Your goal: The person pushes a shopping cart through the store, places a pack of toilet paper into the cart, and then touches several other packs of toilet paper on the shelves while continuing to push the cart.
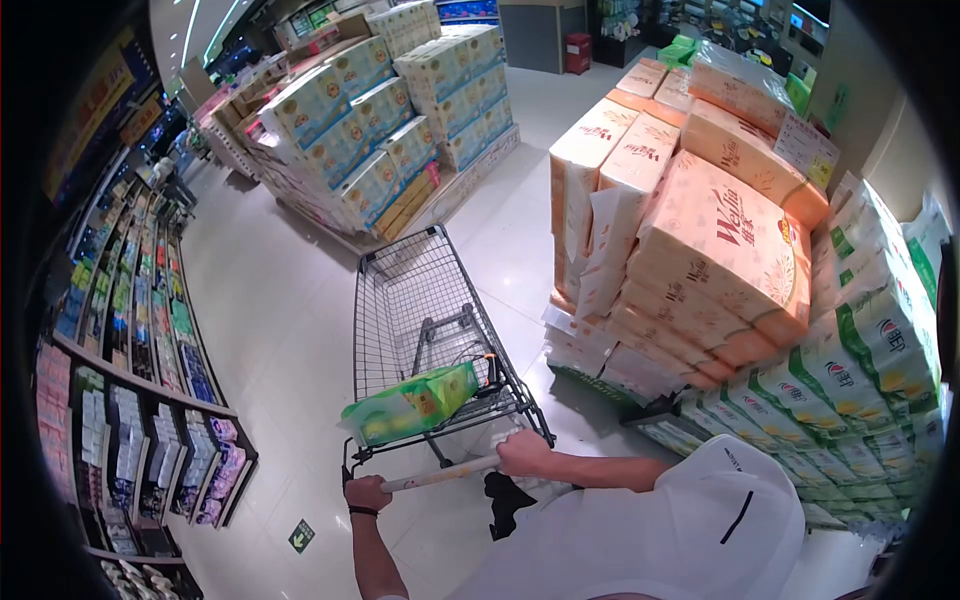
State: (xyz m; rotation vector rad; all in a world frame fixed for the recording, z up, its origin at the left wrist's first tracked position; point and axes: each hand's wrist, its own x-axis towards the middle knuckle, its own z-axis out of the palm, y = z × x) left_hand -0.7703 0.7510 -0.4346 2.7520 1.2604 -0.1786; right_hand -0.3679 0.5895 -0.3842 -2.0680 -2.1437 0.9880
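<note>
A wire shopping cart (400, 310) stands in front of me, its basket pointing up the aisle. My left hand (367, 492) is closed round the left end of the pale cart handle (442, 473); a dark band circles that wrist. Toward the handle's right end, my right hand (524, 453) is wrapped round it too. Just beyond the handle, a green plastic pack (412, 402) lies in the near part of the cart, its contents not clear to me. Something black (508, 505) hangs below my right forearm.
Stacked orange tissue packs (725, 240) rise close on the right, with green-and-white paper packs (850, 370) nearer me. Ahead is a pallet of blue-and-white packs (370, 130). Stocked shelves (140, 300) line the left. A green arrow sign (301, 536) marks the floor. A person (172, 180) is far off.
</note>
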